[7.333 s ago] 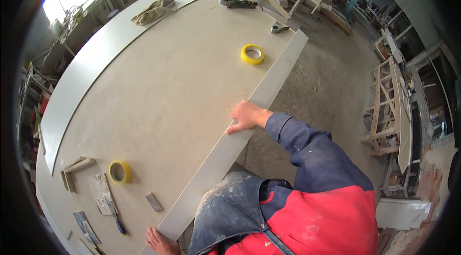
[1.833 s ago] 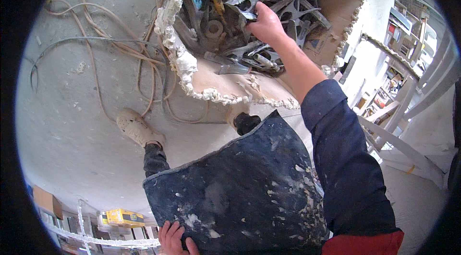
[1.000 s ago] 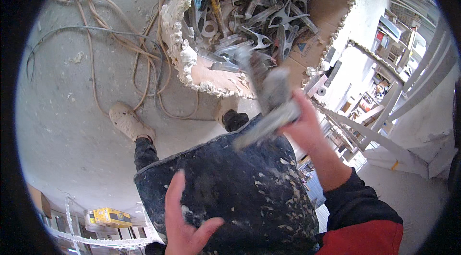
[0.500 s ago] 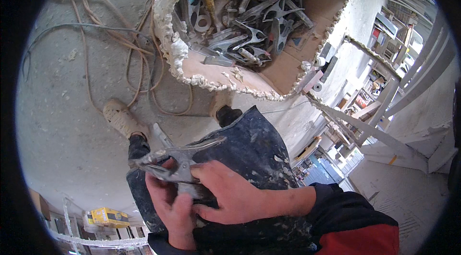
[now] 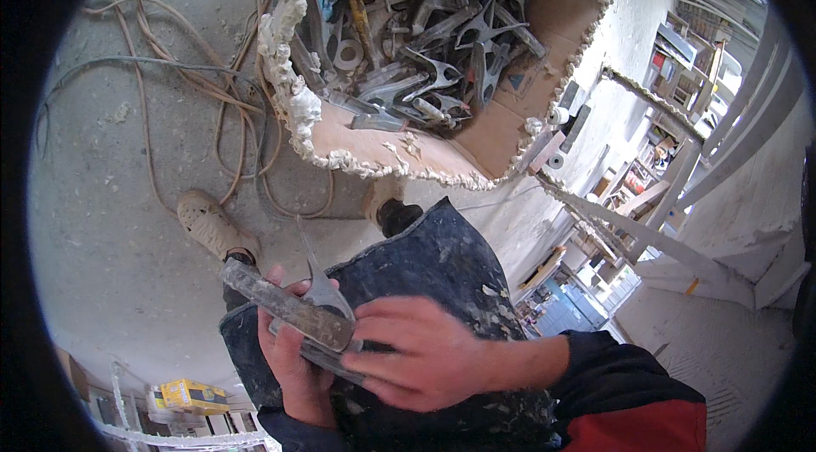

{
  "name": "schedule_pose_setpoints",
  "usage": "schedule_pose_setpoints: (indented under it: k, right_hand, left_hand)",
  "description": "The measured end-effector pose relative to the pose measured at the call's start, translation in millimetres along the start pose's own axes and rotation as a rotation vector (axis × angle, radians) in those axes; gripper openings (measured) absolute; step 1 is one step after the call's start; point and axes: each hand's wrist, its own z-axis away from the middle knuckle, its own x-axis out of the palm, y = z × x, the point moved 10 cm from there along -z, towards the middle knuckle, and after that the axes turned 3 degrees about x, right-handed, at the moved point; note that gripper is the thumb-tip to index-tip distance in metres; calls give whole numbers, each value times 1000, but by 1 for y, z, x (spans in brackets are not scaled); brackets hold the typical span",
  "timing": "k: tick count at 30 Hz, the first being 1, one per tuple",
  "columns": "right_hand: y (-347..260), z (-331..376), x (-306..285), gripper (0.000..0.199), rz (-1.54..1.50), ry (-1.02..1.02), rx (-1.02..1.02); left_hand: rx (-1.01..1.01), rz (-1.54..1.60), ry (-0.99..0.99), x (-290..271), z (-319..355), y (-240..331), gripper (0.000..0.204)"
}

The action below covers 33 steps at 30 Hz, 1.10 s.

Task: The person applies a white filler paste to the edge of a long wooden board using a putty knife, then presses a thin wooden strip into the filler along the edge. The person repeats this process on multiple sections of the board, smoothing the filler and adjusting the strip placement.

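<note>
Floor (image 5: 102, 231) spreads leftward under tangled cords (image 5: 223, 93); a box's crusted rim (image 5: 299, 116) borders the front. Above the apron (image 5: 416, 261), the left hand (image 5: 293, 354) clasps a metal clamp (image 5: 299, 314); the blurred right hand (image 5: 429, 354) touches it, grip unclear.

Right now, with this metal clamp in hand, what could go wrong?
The metal clamp, gripped in the left hand with the right hand at its end, could pinch if its parts shift. If the grip loosens, it might drop toward the beige left shoe. The loose cords near that shoe could catch a step.
</note>
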Motion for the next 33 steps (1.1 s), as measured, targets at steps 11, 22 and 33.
schedule_pose_setpoints:
  k: [11, 22, 33]
  right_hand:
    - [260, -219, -171, 123, 1171, 422, 477]
    - [239, -155, -167, 96, 850, 397, 869]
    - [-160, 26, 28, 90, 175, -118, 562]
  left_hand:
    - [2, -71, -82, -12, -11, -9, 97]
    - [-77, -40, -90, -37, -12, -3, 71]
    - [241, 159, -89, -69, 174, 209, 62]
